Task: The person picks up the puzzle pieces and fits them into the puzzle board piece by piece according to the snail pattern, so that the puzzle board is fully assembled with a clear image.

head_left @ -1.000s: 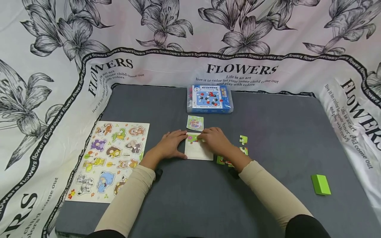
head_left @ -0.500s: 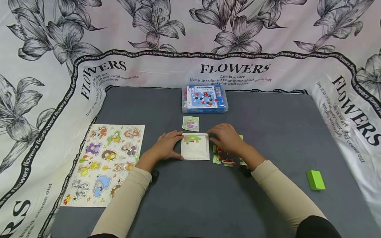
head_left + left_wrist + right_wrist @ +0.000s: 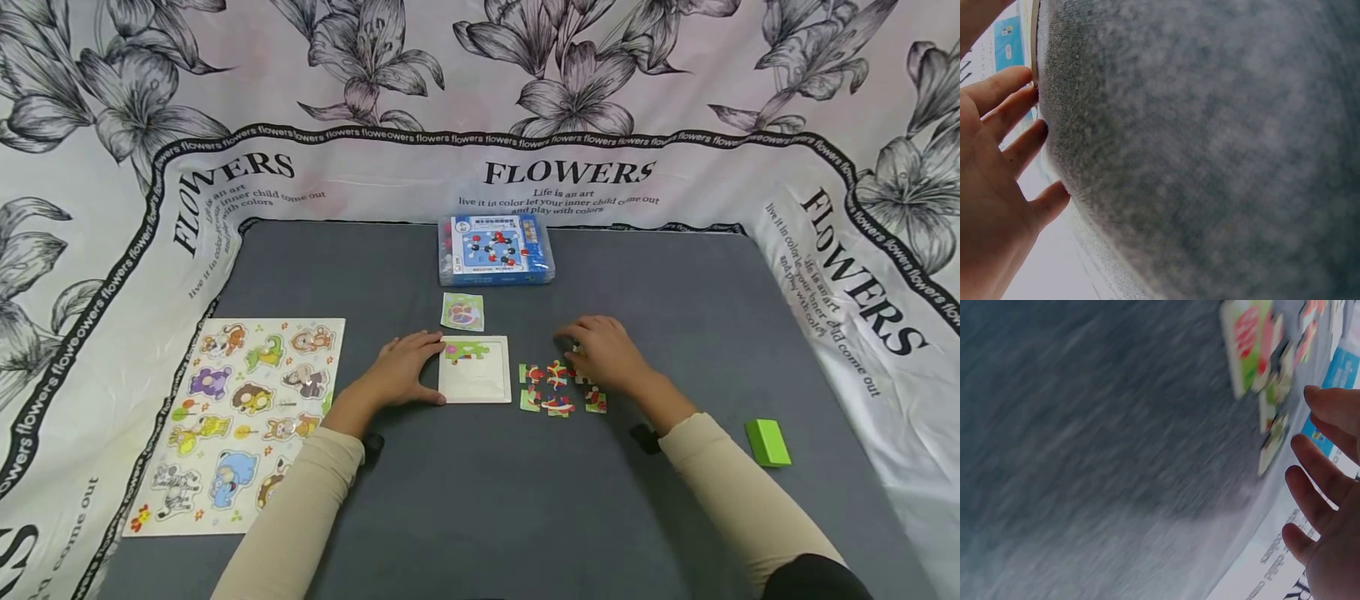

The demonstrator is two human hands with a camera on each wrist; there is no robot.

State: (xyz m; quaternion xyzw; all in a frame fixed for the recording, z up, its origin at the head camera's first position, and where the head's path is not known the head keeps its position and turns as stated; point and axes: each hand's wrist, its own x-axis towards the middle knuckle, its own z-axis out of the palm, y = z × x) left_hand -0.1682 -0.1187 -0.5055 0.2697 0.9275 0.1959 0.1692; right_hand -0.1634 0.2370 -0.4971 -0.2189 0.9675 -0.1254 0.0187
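Note:
A square white puzzle tray (image 3: 480,381) lies mid-table, with joined green puzzle pieces (image 3: 467,351) along its upper left edge. My left hand (image 3: 401,371) rests against the tray's left side, fingers and thumb spread; in the left wrist view the fingertips (image 3: 1019,78) meet the board's edge. Right of the tray lie several loose puzzle pieces (image 3: 558,406) with red and green print. Over the far right ones is my right hand (image 3: 606,354), which hides part of them. In the right wrist view its fingers (image 3: 1319,472) are loosely bent with nothing between them, near several pieces (image 3: 1247,344).
Behind the tray lies a small picture card (image 3: 462,312), and beyond it a blue plastic box (image 3: 497,250) with a molecule picture. A large animal puzzle board (image 3: 240,425) is on the left. At the right lies a green block (image 3: 767,442).
My right hand has left the tray and moved right, over the loose pieces, uncovering the joined green pieces. The left hand stays at the tray's side. The head view has shifted slightly.

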